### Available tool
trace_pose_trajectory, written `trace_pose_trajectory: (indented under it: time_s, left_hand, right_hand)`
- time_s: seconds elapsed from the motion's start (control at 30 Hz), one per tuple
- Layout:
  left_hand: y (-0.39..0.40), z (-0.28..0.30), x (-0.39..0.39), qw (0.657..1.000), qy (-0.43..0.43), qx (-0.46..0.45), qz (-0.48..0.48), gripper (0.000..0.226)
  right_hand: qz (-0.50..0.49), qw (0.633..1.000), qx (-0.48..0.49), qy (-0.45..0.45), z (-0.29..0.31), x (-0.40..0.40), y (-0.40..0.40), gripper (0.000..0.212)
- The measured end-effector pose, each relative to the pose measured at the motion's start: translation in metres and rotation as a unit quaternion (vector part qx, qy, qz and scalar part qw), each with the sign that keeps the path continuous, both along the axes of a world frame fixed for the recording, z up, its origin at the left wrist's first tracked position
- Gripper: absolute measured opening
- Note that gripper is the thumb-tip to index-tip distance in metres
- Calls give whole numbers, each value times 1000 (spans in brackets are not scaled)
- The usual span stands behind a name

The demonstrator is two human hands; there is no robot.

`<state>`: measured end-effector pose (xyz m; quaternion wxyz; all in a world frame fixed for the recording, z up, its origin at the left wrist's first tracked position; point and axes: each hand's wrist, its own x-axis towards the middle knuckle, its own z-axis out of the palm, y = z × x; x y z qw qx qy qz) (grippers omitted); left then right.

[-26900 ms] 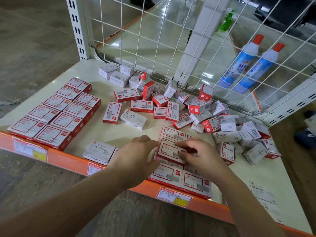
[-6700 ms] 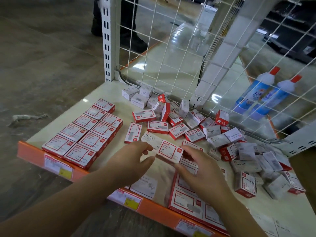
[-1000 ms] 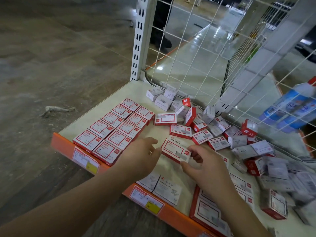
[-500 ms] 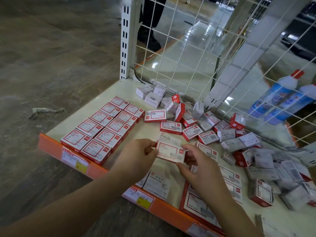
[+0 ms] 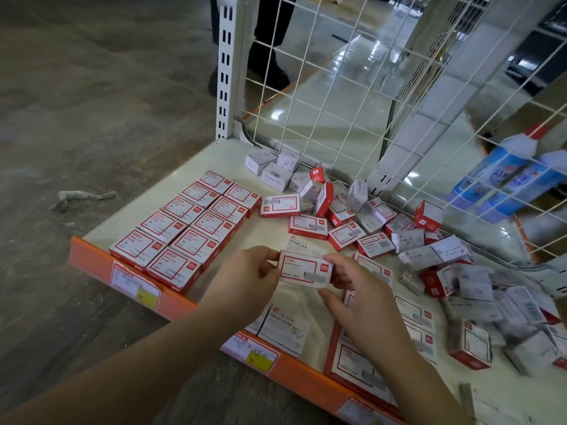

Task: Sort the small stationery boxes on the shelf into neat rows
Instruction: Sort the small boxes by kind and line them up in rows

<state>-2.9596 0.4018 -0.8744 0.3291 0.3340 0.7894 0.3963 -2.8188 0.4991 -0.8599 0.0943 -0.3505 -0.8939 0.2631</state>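
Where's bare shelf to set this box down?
Bare shelf lies between the neat red rows and the loose pile, beside the STAPLES box. The back left corner is free too. The right is crowded.

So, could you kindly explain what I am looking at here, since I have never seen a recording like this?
There is no machine: a person wears a camera on the head, looking down at their own two bare hands. The left hand and right hand together hold one red-and-white box above a cream shelf with an orange front edge. At the left, similar boxes lie in neat rows; at the right, a loose pile waits. A white paper clips box sits near the front. Behind the wire grid lie two blue bottles.
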Motion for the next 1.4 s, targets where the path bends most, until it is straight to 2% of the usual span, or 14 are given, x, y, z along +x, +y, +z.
trace_pose_trajectory:
  time_s: [0.1,0.27,0.47,0.67,0.87,1.1,1.2,1.3,1.4]
  left_hand:
    - [1,1,1,1000,13,0,-12,30]
    - [8,5,2,996,83,-6,-25,36]
    - [21,7,23,985,150,-35,-77,38]
    - [41,11,52,966,184,-49,-173,38]
    - [60,10,68,957,179,-42,-224,38]
    - [80,12,74,912,263,-51,-310,42]
    - [89,13,74,898,275,-69,-336,43]
    - [95,12,75,892,274,-82,-350,44]
    - [98,9,77,883,284,-85,-364,44]
  right_hand:
    - [-6,1000,-1,1,1,5,4,48]
    - [-22,1000,-4,-14,6,21,15,41]
    - [-79,996,-25,-34,10,55,31,34]
    - [-138,989,-16,-43,8,94,49,33]
    - [-159,985,-11,-60,5,114,62,18]
    - [-142,981,22,-133,-1,114,73,13]
    - [-120,979,36,-159,0,113,76,23]
    - [-103,983,60,-139,-1,111,77,38]
    - [-78,987,67,-123,-5,108,79,38]
